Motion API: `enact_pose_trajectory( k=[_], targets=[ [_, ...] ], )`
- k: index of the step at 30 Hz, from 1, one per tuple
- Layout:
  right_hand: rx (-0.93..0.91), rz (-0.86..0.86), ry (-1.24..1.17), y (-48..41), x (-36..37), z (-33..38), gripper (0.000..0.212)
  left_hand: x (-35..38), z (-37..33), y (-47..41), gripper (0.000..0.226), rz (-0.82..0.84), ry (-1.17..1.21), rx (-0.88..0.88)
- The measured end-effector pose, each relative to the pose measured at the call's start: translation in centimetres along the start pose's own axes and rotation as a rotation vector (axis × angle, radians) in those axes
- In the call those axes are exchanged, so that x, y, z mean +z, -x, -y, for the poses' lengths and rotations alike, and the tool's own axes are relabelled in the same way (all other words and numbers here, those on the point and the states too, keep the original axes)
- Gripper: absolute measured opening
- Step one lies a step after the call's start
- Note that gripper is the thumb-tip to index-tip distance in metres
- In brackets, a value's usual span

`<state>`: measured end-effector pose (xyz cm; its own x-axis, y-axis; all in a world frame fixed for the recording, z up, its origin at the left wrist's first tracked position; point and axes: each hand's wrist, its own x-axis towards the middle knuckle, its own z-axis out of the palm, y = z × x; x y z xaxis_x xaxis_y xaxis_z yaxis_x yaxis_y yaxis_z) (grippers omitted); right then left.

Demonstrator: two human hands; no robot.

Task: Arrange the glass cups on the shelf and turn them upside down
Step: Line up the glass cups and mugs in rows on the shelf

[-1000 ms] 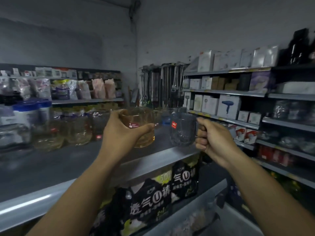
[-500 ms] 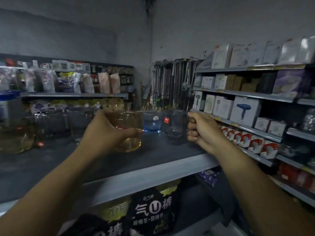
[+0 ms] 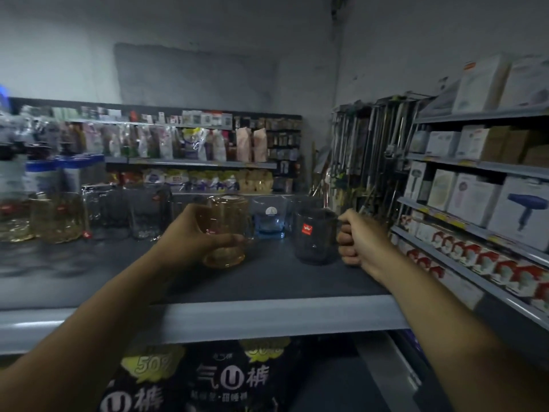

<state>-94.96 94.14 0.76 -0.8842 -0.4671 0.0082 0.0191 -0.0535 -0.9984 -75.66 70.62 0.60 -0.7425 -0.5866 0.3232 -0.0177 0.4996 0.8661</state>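
In the middle of the frame, the left hand (image 3: 190,233) held an amber glass cup (image 3: 227,230) with its fingers wrapped around the side, low over the dark shelf (image 3: 267,281). To its right, the right hand (image 3: 361,239) was closed on the handle of a smoky glass cup (image 3: 315,236). A blue glass cup (image 3: 269,215) stood behind, between them.

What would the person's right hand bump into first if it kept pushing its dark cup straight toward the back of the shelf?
Probably nothing soon. The right hand holds the dark cup by its handle; the blue cup sits behind and left of that line. Another clear glass may stand behind it, though depth is unclear.
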Motion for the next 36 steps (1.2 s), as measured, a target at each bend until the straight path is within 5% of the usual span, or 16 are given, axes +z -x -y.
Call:
enact_pose_trajectory(
  k=[3,7,10,13,36],
  targets=[
    [-0.092,-0.058,0.151,0.1,0.1,0.3,0.028,-0.4,0.7,0.1,0.125,0.039,-0.040,0.012],
    [-0.493,-0.327,0.657,1.0,-0.2,0.2,0.020,-1.5,2.1,0.1,0.095,0.026,-0.014,0.071],
    [-0.766,-0.227,0.849,1.9,0.4,0.4,0.026,-2.1,2.3,0.0,0.080,0.014,-0.030,0.081],
    [-0.731,-0.118,0.956,1.4,1.9,0.4,0.022,-2.0,2.4,-0.2,0.069,-0.017,-0.098,0.129],
    [-0.660,-0.261,0.766,0.2,3.2,-1.8,0.037,-1.5,2.4,-0.8,0.070,-0.005,-0.271,0.183]
  ],
)
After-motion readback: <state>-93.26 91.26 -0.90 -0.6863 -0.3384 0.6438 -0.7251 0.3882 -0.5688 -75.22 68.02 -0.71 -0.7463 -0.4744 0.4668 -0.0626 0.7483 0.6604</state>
